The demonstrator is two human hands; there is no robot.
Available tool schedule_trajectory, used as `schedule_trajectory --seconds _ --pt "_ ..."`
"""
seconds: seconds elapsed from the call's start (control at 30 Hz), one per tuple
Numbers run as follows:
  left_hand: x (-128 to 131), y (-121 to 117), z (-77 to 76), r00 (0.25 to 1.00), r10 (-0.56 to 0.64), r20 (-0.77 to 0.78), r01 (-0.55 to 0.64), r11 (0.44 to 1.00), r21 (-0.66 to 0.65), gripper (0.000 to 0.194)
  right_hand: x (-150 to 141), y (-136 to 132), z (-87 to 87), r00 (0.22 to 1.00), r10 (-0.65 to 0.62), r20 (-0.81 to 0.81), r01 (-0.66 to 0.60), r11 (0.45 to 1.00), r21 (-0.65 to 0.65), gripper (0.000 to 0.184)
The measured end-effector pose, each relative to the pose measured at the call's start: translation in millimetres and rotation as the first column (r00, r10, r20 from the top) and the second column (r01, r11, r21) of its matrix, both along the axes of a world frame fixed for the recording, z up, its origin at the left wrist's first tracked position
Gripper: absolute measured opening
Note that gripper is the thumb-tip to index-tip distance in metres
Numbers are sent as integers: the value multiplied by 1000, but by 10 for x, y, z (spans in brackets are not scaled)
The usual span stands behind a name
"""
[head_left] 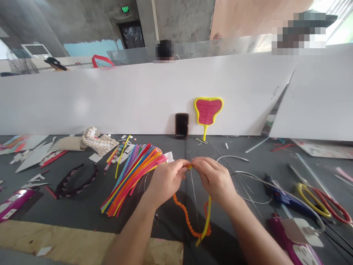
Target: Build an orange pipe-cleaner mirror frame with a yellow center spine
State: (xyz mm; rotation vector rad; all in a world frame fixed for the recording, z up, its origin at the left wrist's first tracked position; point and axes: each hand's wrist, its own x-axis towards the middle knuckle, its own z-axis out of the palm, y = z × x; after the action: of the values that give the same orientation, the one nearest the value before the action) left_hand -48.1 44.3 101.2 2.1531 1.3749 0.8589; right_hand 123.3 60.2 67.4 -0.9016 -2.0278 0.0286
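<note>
My left hand (165,180) and my right hand (216,178) meet fingertip to fingertip above the dark table. Both pinch a small yellow and orange bit where the work comes together. From my hands an orange twisted pipe cleaner loop (185,213) hangs down in a U. A yellow pipe cleaner (207,217) runs down from under my right hand, its free end crossing the bottom of the loop. The fingers partly hide the pinched spot. Close to my left hand lies a bundle of coloured pipe cleaners (135,176).
A yellow-rimmed red fan shape (209,110) and a phone (182,126) lean on the white partition (124,99). To the right lie scissors (317,195), a blue glue gun (289,198) with its cord, and a purple power strip (292,243). A dark headband (77,180) rests left.
</note>
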Motion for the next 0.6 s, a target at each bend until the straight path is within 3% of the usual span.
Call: schedule_trajectory --seconds 0.6 --pt "41 20 -25 999 49 -2 -49 999 2 20 -52 -11 1 998 -22 -54 22 1000 16 22"
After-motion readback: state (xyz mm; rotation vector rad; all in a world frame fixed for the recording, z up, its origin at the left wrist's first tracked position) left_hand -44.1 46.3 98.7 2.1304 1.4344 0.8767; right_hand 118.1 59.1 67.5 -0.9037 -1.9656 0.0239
